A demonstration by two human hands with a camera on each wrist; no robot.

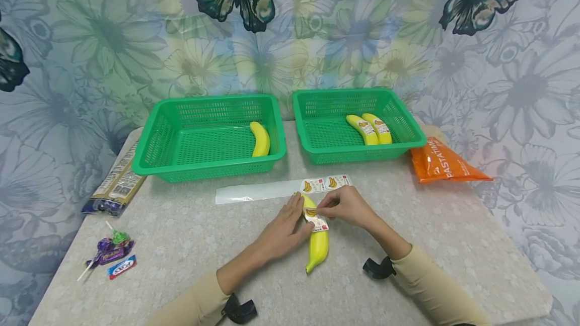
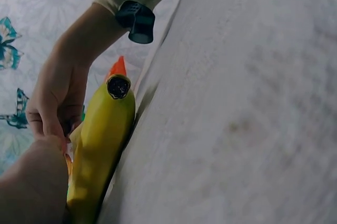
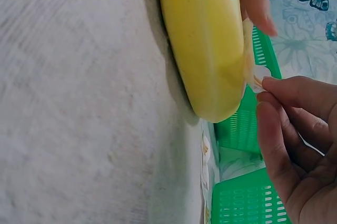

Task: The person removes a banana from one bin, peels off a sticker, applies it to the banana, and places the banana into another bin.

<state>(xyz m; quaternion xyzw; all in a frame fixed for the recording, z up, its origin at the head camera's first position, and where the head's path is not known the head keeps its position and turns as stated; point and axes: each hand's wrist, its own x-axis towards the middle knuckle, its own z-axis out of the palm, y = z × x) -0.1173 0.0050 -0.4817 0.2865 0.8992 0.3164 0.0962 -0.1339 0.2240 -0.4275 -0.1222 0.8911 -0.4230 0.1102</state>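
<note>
A yellow banana (image 1: 319,248) lies lengthwise on the table, with a white banana-picture sticker (image 1: 318,223) across its upper middle. My left hand (image 1: 283,228) rests along the banana's left side, fingers straight and together, thumb at the sticker's lower left. From the right, my right hand (image 1: 345,206) pinches the sticker's upper edge between thumb and fingertips. In the right wrist view that pinched sticker edge (image 3: 258,79) stands off the peel. The left wrist view has the banana's dark end (image 2: 118,86) close up, the right hand (image 2: 58,92) beyond it.
Behind are two green baskets: the left one (image 1: 204,169) holds a plain banana, the right one (image 1: 362,155) two stickered bananas. A backing strip (image 1: 258,191) bears two stickers. An orange packet (image 1: 446,162) lies right; candies (image 1: 113,250) and a long packet (image 1: 115,185) lie left.
</note>
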